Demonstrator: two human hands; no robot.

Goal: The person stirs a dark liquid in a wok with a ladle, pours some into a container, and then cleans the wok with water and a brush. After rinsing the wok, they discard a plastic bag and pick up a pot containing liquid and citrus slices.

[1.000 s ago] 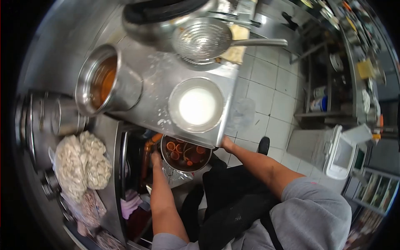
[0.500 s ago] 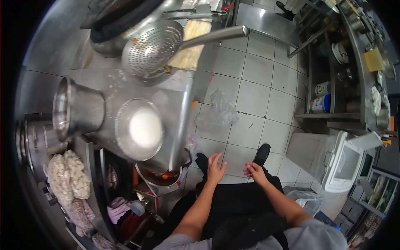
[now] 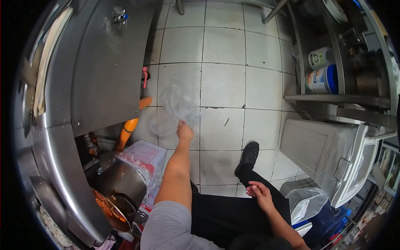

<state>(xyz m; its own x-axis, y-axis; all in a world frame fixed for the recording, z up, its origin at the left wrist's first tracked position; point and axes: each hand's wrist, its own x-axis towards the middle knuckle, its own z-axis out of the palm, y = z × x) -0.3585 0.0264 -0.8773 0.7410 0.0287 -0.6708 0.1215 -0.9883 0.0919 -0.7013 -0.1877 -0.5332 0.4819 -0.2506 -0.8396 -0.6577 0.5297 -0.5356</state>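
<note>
A crumpled clear plastic bag (image 3: 179, 103) lies on the white floor tiles. My left hand (image 3: 184, 131) reaches down to the bag's near edge, fingertips together and closed on the film; the exact grip is partly hidden. Over my right leg, by the black trousers, hovers my right hand (image 3: 261, 196), fingers loosely bent and apart, with nothing in it. My black shoe (image 3: 249, 158) stands on the tiles just beyond it.
A steel cabinet (image 3: 109, 62) runs along the left, with an orange pipe (image 3: 127, 132) beneath. Below sit a white box (image 3: 146, 153) and a metal pot (image 3: 125, 183). Right are a steel shelf (image 3: 333, 100) with blue-lidded tub (image 3: 321, 80) and a white lidded bin (image 3: 316, 148).
My view has swung lower toward the floor, and the counter with strainer and bowl has left it. My left hand has stretched forward to the plastic bag; the right stays near my leg.
</note>
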